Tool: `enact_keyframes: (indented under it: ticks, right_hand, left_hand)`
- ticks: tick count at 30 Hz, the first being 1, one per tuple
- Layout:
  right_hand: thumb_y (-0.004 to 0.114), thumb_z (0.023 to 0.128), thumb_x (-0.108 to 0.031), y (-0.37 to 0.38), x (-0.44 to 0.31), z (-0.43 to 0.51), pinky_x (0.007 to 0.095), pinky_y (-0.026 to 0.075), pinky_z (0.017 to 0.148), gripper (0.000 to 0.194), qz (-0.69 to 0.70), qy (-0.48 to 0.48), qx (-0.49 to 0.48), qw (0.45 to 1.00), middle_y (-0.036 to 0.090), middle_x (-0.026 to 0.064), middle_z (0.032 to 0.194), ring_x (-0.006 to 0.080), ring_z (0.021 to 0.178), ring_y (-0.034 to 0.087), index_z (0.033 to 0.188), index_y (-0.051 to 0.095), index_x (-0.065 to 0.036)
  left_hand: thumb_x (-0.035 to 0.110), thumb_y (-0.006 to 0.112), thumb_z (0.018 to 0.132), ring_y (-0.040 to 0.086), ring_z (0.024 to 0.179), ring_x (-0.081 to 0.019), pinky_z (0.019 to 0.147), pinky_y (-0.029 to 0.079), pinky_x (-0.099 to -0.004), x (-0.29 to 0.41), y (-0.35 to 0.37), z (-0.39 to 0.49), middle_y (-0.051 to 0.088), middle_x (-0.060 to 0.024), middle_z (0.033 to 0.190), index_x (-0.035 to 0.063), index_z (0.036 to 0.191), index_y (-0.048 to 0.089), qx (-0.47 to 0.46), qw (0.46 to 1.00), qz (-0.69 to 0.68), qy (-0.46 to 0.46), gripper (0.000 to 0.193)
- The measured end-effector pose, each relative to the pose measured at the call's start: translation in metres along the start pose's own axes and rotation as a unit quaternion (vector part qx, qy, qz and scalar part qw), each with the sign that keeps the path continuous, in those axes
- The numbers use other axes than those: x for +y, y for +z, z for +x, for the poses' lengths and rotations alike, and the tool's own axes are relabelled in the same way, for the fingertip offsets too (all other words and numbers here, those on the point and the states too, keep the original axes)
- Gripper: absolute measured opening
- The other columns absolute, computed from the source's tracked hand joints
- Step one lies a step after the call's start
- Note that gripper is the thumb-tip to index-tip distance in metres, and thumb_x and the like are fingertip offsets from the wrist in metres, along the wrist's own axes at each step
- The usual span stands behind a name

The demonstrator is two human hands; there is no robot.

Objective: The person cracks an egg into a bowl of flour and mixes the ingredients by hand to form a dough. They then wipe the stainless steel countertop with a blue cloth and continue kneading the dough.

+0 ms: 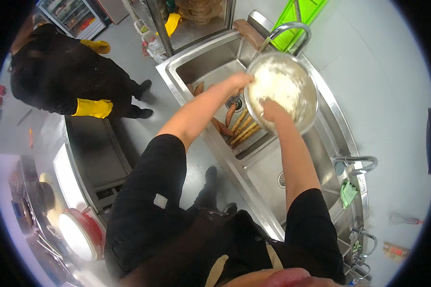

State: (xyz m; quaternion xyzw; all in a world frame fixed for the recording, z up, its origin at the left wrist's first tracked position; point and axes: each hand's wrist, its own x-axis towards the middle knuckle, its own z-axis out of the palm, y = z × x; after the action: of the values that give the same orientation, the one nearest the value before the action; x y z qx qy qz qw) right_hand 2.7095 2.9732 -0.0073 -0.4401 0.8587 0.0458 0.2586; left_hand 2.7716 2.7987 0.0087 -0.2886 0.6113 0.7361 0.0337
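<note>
A round metal bowl (311,107) with pale, whitish contents (278,80) is over the double sink, close to a curved chrome faucet (291,26). At the bowl's left rim, my left hand (240,81) grips the edge. My right hand (273,110) reaches inside, its fingers down in the pale contents and partly hidden there. Below, in the left basin of the steel sink (255,190), lie several long tan roots (245,131) and reddish-brown sweet potatoes (230,114) near the drain.
A co-worker in black with yellow gloves (93,108) stands at the left. A brown block (249,33) rests on the sink's far corner beside a green plastic tray (298,21). A green cloth (348,193) hangs by the right basins. White lidded tubs (77,236) stand lower left.
</note>
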Motion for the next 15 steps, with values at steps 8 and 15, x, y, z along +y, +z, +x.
enact_keyframes:
  ticks: [8,15]
  right_hand:
    - [0.048,0.079,0.0,-0.01,0.03,-0.029,0.0396,0.045,0.09,0.041,-0.034,-0.024,0.038,0.998,0.054,0.0179,0.113,0.0312,0.108,0.053,0.119,0.054,-0.008]
    - [0.05,0.078,0.002,0.075,-0.013,-0.183,0.0428,0.045,0.087,0.046,0.062,0.037,0.04,0.997,0.046,0.0199,0.121,0.0353,0.105,0.052,0.123,0.047,-0.008]
  left_hand:
    - [0.012,0.054,0.081,0.061,0.092,-0.0251,0.078,0.05,-0.0364,-0.03,-0.013,-0.027,0.059,-0.0178,0.105,-0.0114,0.113,0.049,0.015,0.998,-0.053,-0.033,0.041]
    - [0.01,0.052,0.081,0.06,0.089,-0.0278,0.077,0.049,-0.0378,-0.094,0.062,-0.14,0.058,-0.02,0.104,-0.016,0.115,0.045,-0.065,0.98,-0.129,-0.134,0.043]
